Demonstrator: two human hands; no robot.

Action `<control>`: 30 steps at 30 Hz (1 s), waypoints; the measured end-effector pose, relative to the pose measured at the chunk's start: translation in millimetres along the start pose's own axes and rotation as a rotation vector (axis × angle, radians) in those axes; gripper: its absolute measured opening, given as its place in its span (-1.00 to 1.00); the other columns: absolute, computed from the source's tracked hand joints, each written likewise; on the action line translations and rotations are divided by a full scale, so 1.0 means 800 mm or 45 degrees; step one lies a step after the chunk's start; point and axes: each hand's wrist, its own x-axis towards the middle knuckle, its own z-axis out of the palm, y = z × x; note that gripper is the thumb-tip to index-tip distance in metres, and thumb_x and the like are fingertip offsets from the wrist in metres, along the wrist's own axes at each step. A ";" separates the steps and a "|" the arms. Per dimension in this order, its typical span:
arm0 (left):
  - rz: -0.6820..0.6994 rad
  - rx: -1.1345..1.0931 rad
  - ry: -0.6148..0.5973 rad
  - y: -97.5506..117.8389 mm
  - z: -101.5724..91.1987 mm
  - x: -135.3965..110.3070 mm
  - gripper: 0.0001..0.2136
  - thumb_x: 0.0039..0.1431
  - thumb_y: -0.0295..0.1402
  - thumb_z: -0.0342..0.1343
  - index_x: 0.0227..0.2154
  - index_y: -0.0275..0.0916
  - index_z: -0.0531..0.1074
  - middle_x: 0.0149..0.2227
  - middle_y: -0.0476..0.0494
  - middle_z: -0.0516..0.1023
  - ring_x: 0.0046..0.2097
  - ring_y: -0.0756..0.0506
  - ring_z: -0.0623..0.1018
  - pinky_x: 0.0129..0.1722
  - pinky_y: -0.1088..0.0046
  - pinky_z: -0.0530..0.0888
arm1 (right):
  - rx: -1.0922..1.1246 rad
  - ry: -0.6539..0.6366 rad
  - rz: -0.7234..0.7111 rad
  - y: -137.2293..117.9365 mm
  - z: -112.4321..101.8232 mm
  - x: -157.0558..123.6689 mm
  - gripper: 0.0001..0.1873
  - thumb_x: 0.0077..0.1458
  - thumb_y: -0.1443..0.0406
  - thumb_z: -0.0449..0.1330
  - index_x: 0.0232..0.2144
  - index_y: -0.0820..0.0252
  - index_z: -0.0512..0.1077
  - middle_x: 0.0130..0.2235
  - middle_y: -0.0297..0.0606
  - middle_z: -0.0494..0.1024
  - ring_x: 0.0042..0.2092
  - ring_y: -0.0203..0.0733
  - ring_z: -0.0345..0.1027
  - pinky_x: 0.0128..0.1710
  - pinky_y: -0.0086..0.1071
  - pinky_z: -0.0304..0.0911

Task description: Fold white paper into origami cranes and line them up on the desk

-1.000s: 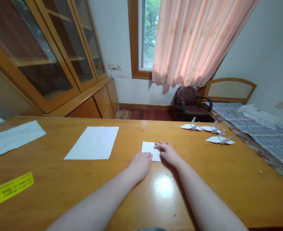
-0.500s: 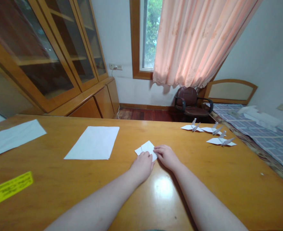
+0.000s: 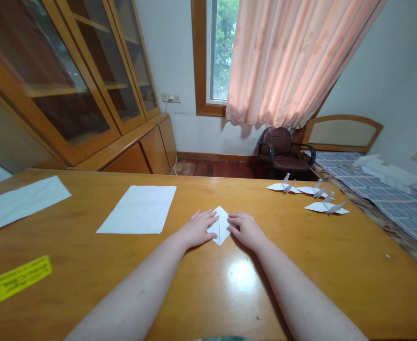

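A: Where is the paper?
B: The folded paper [image 3: 221, 227], a small white diamond, lies flat on the table [image 3: 300, 270], between the two hands.

A: And the hands?
B: The left hand [image 3: 197, 227] is spread flat, fingers pressing the paper's left half. The right hand [image 3: 245, 228] is loosely curled, fingertips on its right edge. Neither grips it.

A: Nearby?
B: A sheet [image 3: 139, 209] lies to the left, and cranes [image 3: 326, 207] stand well apart on the right.
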 end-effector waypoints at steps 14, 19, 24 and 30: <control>-0.041 0.021 0.166 0.006 0.019 0.009 -0.37 0.06 -0.06 0.10 0.18 -0.18 0.16 0.24 -0.22 0.18 0.27 -0.19 0.13 0.24 0.10 -0.04 | -0.047 -0.030 0.093 -0.016 0.004 -0.004 -0.41 -0.08 0.06 0.28 0.02 0.09 0.39 0.11 -0.10 0.34 0.12 0.04 0.14 0.11 -0.12 0.01; -0.120 -0.098 0.282 0.002 0.012 0.014 -0.49 0.07 -0.24 0.13 0.12 -0.15 0.24 0.10 -0.16 0.37 0.13 -0.16 0.30 0.18 0.21 0.14 | -0.007 -0.028 -0.088 -0.013 0.007 -0.003 -0.66 -0.04 0.14 0.28 -0.16 0.01 0.51 0.01 -0.21 0.45 0.06 -0.05 0.21 0.13 -0.13 -0.01; -0.256 -0.210 0.383 -0.003 0.011 0.024 -0.69 0.09 -0.39 0.08 -0.06 -0.18 0.41 -0.07 -0.12 0.50 -0.03 -0.12 0.41 0.03 0.32 0.30 | 0.100 -0.035 -0.082 -0.019 0.009 -0.003 -0.75 0.03 0.14 0.21 -0.23 0.04 0.55 -0.07 -0.23 0.51 -0.04 -0.12 0.32 0.03 -0.25 0.16; -0.268 -0.224 0.425 -0.005 0.016 0.029 -0.77 0.08 -0.39 0.09 -0.17 -0.18 0.47 -0.16 -0.07 0.54 -0.10 -0.11 0.44 -0.03 0.36 0.33 | 0.085 -0.005 -0.018 -0.026 0.011 -0.002 -0.74 -0.07 0.10 0.29 -0.29 0.03 0.56 -0.10 -0.24 0.52 -0.07 -0.08 0.34 0.00 -0.24 0.18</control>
